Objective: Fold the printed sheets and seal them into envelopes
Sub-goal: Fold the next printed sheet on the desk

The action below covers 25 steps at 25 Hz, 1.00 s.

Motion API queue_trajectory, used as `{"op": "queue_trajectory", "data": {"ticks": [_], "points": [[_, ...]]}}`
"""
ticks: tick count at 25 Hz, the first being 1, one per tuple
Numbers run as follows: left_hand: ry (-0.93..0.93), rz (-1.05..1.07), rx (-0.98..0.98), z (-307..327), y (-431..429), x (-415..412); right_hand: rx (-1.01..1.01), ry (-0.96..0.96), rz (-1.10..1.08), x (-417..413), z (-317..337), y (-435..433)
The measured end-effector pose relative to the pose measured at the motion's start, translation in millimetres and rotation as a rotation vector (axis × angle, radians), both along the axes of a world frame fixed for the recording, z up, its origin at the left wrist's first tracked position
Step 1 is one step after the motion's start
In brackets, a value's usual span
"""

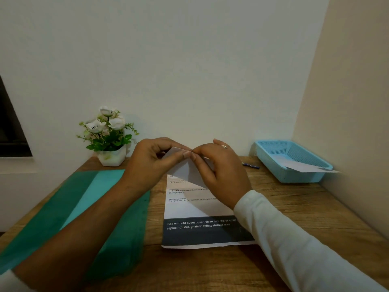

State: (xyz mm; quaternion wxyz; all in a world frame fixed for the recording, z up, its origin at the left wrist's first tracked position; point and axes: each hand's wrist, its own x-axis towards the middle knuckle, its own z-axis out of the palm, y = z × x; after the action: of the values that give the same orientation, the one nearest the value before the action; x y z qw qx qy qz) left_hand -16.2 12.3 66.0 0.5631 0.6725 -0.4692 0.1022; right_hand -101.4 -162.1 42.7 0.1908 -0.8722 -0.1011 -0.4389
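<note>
A folded white piece of paper is held above the wooden counter, near the middle of the view. Its visible face is plain and unprinted, greyish in the dim light, and it is tilted, with one corner raised between the two hands and a long straight edge running down to the right. Whether it is a folded sheet or an envelope cannot be told.

The left hand is closed on the paper's upper left part, the thumb lying across the front face and the fingers curled behind. The right hand is closed on the upper right part, the fingertips pinched together at the raised corner, just touching the left thumb. A ring is worn on one finger of the right hand, and the right arm is covered by a white sleeve.

Below the hands, a printed sheet is laid flat on the counter. Small lines of black text are seen on its white upper part, and a dark band with white lettering runs across its lower part; its near edge is slightly uneven.

To the left of the sheet, green folders are spread on the counter, partly covered by the left forearm. At the far left, a white pot of artificial flowers is set against the wall. At the far right, a light blue basket is placed, with a white paper lying in it and jutting over its rim. A pen lies between the basket and the right hand.
</note>
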Motion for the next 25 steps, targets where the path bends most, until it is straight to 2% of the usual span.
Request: {"op": "queue_trajectory", "data": {"ticks": [4,8,11,14,16,20,25], "points": [[0.070,0.027,-0.055,1,7,3,-0.045,0.006,-0.020,-2,0,-9],[0.201,0.063,-0.178,5,22,14,-0.006,0.052,-0.092,-4,-8,-40],[0.285,0.079,-0.245,4,27,20,0.113,0.064,-0.124,-6,-8,-57],[0.310,0.133,-0.260,-1,29,32,0.327,0.087,-0.118,-10,-2,-62],[0.246,0.218,-0.209,-5,32,41,0.430,0.046,-0.104,-13,1,-62],[-0.132,0.527,0.041,-12,30,43,0.433,-0.129,-0.061,-19,14,-49],[-0.351,0.244,0.132,-3,-6,1,0.087,-0.203,0.027,-16,21,-10]]}}
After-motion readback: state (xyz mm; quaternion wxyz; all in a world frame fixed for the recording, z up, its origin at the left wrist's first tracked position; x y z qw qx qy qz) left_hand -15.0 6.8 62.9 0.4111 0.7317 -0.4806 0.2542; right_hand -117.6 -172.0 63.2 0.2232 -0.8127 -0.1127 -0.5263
